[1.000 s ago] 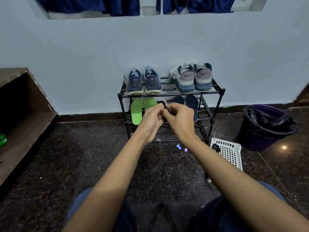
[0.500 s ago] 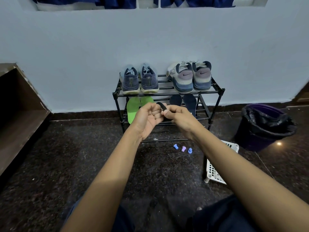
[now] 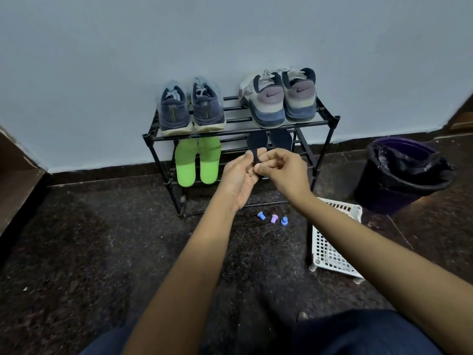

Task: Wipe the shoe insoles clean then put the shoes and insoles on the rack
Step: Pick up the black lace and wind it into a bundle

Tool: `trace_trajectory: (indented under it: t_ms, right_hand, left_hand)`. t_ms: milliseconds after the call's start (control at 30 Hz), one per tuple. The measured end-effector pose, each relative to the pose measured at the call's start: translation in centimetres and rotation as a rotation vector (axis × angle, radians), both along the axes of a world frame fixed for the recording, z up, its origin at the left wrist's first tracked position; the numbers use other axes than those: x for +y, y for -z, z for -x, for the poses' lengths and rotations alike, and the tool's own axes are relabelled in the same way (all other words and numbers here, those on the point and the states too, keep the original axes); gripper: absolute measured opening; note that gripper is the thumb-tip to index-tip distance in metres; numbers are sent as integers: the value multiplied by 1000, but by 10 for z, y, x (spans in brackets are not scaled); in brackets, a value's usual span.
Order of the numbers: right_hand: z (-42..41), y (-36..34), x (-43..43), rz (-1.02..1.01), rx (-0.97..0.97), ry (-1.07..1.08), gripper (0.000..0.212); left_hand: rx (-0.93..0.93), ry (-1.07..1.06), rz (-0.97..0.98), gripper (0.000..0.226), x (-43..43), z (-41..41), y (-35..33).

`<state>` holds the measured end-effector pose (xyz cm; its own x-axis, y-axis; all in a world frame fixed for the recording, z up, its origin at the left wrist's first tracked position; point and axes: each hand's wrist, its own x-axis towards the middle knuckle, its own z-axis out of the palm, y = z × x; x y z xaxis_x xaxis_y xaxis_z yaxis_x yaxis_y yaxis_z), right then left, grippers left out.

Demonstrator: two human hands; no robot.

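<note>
**Hands meet at centre frame, in front of a stocked rack (image 3: 330, 119)**
The blue shoes (image 3: 190, 108) and grey shoes (image 3: 279, 98) stand heels-out on the top shelf. The green insoles (image 3: 197, 160) and dark insoles (image 3: 281, 139) lean on the shelf below, so the racking looks done. The left hand (image 3: 239, 175) and right hand (image 3: 284, 170) curl their fingers (image 3: 266, 156) inward, pinching a small dark piece (image 3: 256, 162) too small to identify.
</note>
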<state>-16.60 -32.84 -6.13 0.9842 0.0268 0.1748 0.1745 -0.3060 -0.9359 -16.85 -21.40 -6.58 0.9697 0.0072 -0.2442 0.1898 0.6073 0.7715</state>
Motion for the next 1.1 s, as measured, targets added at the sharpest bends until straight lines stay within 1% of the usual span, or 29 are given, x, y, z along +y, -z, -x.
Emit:
trace_trajectory:
  t_ms: [100, 167, 267, 333, 400, 500, 567, 600, 667, 767, 833, 900, 967, 1100]
  right_hand:
    - [2, 19, -4, 106, -106, 51, 15]
    - [0, 40, -9, 185, -115, 108, 19]
    - [-9, 73, -20, 368, -123, 202, 23]
    - [-11, 92, -26, 505, -144, 226, 25]
    - [-14, 111, -33, 594, -182, 231, 24]
    - [-16, 141, -40, 666, -219, 270, 18]
    - [-17, 161, -45, 664, -200, 311, 14]
    - [-18, 169, -48, 651, -165, 326, 15]
    - [-21, 188, -60, 610, -46, 343, 17]
    - [-25, 213, -80, 488, 156, 364, 18]
    - [-27, 227, -94, 424, 218, 388, 17]
    - [-32, 237, -111, 354, 285, 454, 15]
    - [-42, 246, -138, 278, 367, 555, 14]
    - [-66, 266, -196, 248, 490, 709, 15]
  left_hand:
    - [26, 3, 54, 32, -18, -10, 24]
    - [81, -6, 85, 35, -28, -16, 39]
    - [169, 12, 98, 36, -40, -21, 63]
    - [220, 33, 95, 37, -48, -24, 80]
    - [261, 51, 70, 37, -55, -25, 95]
    - [337, 32, 48, 33, -68, -27, 117]
    - [378, 30, 44, 27, -78, -28, 132]
    - [392, 39, 36, 24, -83, -29, 139]
    - [409, 91, 8, 25, -94, -29, 153]
    - [372, 286, -95, 28, -105, -28, 169]
    - [317, 447, -189, 28, -108, -29, 179]
    - [292, 551, -276, 33, -109, -30, 187]
    - [283, 596, -339, 41, -110, -31, 192]
    - [247, 586, -478, 35, -112, -31, 208]
